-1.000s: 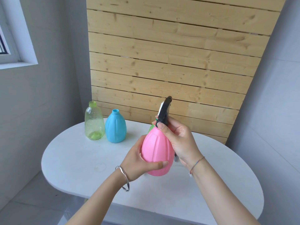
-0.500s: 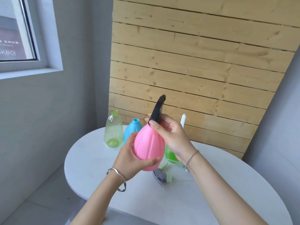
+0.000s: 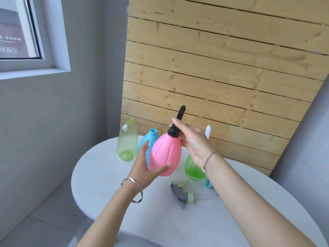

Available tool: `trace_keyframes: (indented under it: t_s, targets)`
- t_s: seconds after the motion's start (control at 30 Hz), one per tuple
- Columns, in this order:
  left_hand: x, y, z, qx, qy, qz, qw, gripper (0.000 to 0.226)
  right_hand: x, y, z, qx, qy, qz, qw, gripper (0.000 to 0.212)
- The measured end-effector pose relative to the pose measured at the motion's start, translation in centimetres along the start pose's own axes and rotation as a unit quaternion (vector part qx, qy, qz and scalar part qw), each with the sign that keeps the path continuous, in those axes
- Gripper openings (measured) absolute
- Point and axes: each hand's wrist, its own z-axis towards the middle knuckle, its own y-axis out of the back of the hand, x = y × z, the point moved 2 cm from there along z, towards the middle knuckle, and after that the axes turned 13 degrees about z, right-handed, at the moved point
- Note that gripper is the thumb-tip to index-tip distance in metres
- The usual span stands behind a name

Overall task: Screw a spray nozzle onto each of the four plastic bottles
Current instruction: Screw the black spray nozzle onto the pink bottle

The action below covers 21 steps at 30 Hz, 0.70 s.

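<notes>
Judging from how things lie, the task is about half done at most — two bottles appear to carry nozzles and two do not. A pink bottle (image 3: 165, 155) is held tilted above the white table (image 3: 99, 175), and it serves as the landmark. Its black nozzle (image 3: 176, 125) is seated on the neck, where the collar is pinched between thumb and fingertips of the right hand (image 3: 194, 141); whether the thread is fully tightened cannot be told. The left hand (image 3: 144, 168) is cupped loosely at the bottle's lower side, fingers spread, the thumb resting on the pink body.

Behind and to the right of the pink bottle a green bottle (image 3: 193, 168) is partly hidden by the right wrist; a white nozzle tip (image 3: 208, 130) shows above it, so it is judged already fitted. Behind and to the left, a blue bottle (image 3: 151, 139) and a clear yellow-green bottle (image 3: 127, 141) stand with open necks — both are left to do.

Below and to the right of the pink bottle, a grey nozzle with a green collar (image 3: 181, 193) lies loose on the table, and a blue-collared nozzle (image 3: 208, 184) is seen mostly hidden by the right forearm
</notes>
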Motion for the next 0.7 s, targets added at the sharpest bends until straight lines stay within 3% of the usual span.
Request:
trace_keyframes:
  t_s: [0.13, 0.37, 0.7]
  targets:
    - [1.3, 1.6, 0.3, -0.014, 0.009, 0.029, 0.999, 0.102, -1.0, 1.3, 2.0, -0.041, 0.001, -0.033, 0.999, 0.029]
    - [2.0, 1.4, 1.2, -0.009, 0.043, -0.004, 0.999, 0.065, -3.4, 2.4, 4.4, -0.079, 0.011, -0.033, 0.996, 0.020]
    - [2.1, 1.6, 1.5, -0.024, 0.051, -0.001, 0.998, 0.055, -4.4, 3.5, 6.3, -0.105, 0.040, -0.033, 0.993, 0.019]
